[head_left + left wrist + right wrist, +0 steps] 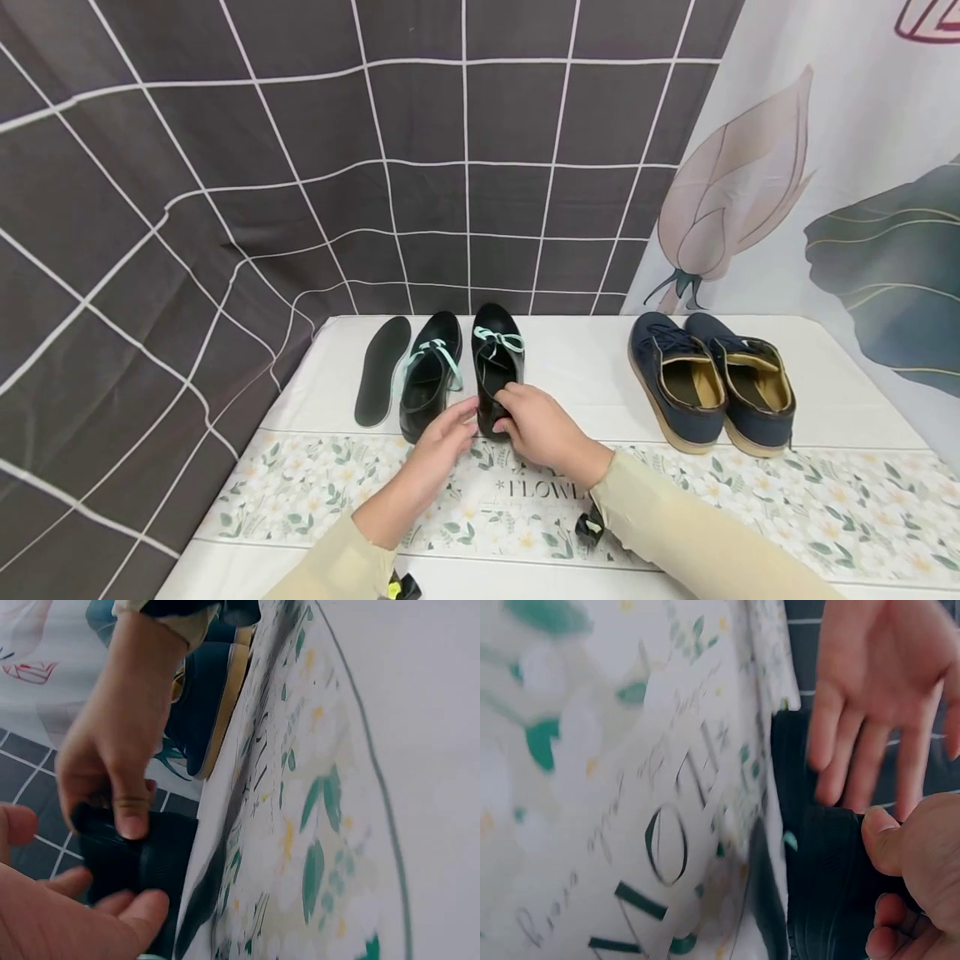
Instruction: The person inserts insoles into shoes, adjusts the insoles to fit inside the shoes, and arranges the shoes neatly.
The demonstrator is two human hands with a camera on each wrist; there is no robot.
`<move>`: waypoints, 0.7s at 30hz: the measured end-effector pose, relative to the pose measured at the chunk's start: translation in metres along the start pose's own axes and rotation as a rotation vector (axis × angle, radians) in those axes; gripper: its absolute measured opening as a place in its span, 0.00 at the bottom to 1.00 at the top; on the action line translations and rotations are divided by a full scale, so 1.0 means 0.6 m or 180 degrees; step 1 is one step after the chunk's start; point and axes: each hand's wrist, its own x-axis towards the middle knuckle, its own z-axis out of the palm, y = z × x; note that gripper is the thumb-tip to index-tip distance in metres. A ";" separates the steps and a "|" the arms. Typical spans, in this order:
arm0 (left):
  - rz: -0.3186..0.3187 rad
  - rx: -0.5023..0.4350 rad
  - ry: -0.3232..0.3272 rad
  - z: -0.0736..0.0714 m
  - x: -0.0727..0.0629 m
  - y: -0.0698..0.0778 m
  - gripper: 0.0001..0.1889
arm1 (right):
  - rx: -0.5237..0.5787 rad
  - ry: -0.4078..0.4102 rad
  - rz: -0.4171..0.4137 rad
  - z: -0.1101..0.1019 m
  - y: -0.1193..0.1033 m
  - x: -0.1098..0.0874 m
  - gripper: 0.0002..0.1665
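A black shoe (pixel 495 371) with mint-green laces stands on the white table, toe pointing away. My right hand (pixel 543 425) pinches its heel collar, thumb outside and fingers inside the opening. In the right wrist view the right thumb (pixel 881 825) presses on the back of the heel. My left hand (pixel 446 442) is at the left of the heel, fingers loosely extended and holding nothing. The matching black shoe (pixel 423 387), its mint laces hanging loose, stands just left. Left of that lies a dark insole (pixel 382 371). The right fingertips are partly hidden inside the shoe.
A pair of navy shoes (pixel 678 379) with tan soles stands at the right of the table. A floral printed band (pixel 315 483) crosses the cloth. Behind hangs a dark grid-patterned curtain (pixel 420 200), with a flower-printed white cloth (pixel 840 125) at right.
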 end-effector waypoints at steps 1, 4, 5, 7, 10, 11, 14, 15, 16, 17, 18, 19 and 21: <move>0.0029 0.0042 -0.0016 -0.002 -0.005 0.001 0.28 | -0.0020 -0.0032 0.0021 0.004 0.003 0.002 0.13; 0.0051 0.0089 -0.0051 -0.011 -0.018 0.003 0.26 | -0.0058 -0.0157 0.0069 0.014 0.011 0.006 0.14; 0.0043 0.0084 -0.0053 -0.013 -0.021 0.003 0.26 | -0.0048 -0.0204 0.0091 0.016 0.013 0.006 0.14; 0.0002 0.0072 -0.0045 -0.017 -0.026 0.004 0.25 | -0.0022 -0.0271 0.0126 0.018 0.016 0.006 0.14; -0.0076 0.0055 -0.0051 -0.020 -0.033 0.005 0.24 | 0.0010 -0.0279 0.0148 0.018 0.018 0.005 0.13; -0.0100 0.0077 -0.0049 -0.021 -0.035 0.005 0.24 | 0.0020 -0.0276 0.0153 0.018 0.018 0.004 0.12; -0.0097 0.0076 -0.0094 -0.025 -0.042 0.004 0.23 | 0.0027 -0.0253 0.0147 0.019 0.015 0.005 0.12; -0.0089 0.0066 -0.0114 -0.026 -0.045 0.004 0.23 | 0.0026 -0.0269 0.0162 0.019 0.014 0.005 0.12; -0.0089 0.0061 -0.0131 -0.027 -0.047 0.004 0.23 | 0.0038 -0.0282 0.0172 0.019 0.013 0.006 0.12; -0.0082 0.0055 -0.0145 -0.028 -0.049 0.004 0.23 | 0.0049 -0.0294 0.0181 0.019 0.011 0.006 0.12; -0.0070 0.0058 -0.0162 -0.029 -0.051 0.004 0.23 | 0.0052 -0.0298 0.0183 0.019 0.010 0.006 0.12; -0.0065 0.0063 -0.0168 -0.029 -0.053 0.005 0.23 | 0.0059 -0.0297 0.0184 0.020 0.010 0.007 0.12; -0.0052 0.0066 -0.0178 -0.029 -0.055 0.006 0.23 | 0.0067 -0.0285 0.0179 0.021 0.008 0.007 0.12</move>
